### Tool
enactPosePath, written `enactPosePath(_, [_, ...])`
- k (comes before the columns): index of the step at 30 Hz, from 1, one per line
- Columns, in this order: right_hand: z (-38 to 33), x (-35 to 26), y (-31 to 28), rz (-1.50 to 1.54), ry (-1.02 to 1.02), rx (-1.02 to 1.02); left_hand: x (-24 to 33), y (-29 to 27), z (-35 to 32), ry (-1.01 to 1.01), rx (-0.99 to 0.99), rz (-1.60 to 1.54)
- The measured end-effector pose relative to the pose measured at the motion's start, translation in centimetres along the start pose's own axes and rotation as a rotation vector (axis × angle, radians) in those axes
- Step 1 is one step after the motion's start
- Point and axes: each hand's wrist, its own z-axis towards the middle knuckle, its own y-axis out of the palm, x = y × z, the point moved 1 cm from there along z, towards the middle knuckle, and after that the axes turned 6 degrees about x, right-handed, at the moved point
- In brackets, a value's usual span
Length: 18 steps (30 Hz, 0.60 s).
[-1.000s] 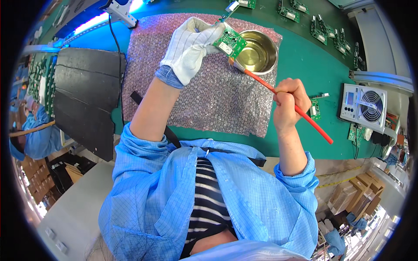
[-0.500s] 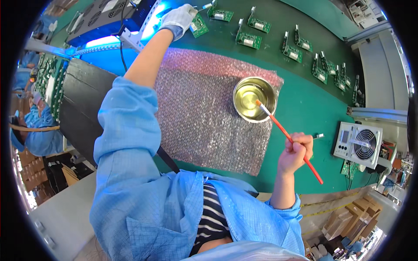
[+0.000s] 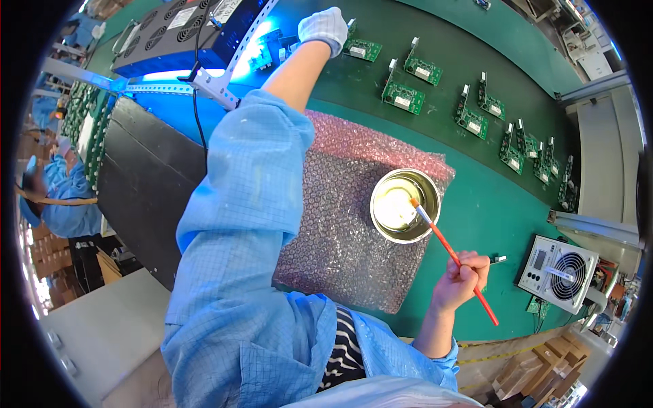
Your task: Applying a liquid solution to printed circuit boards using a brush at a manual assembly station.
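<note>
My left hand, in a white glove, reaches to the far side of the bench. It is beside a green circuit board with an upright bracket; the glove's back hides its fingertips and whatever may be under them. My bare right hand is closed around a red-handled brush, its bristles dipping into a round metal bowl. Pale yellowish liquid with a bright glare fills part of the bowl. Beneath it lies bubble wrap on the green mat.
More circuit boards stand in loose rows along the far bench. A dark fan unit with blue light and a metal bracket flanks my left arm. At right sits a white fan box. A co-worker is at far left.
My left hand has moved right from beside the blue light. The green board that was next to it is no longer seen there. The view has shifted; my right hand keeps the brush in the bowl.
</note>
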Motion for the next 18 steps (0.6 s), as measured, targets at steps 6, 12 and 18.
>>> enactPosePath(6, [0.7,0.5,0.1,0.033,-0.022,-0.021,-1.5,-2.5,0.8,0.032,-0.029,-0.155])
enactPosePath(12, [0.7,0.6,0.7,0.028,-0.002,-0.038,0.8,-2.1,2.2,0.07,-0.332,0.233])
enactPosePath(18, [0.7,-0.1,1.5,0.032,-0.006,-0.036,4.7,1.0,1.4,0.146,-0.204,0.217])
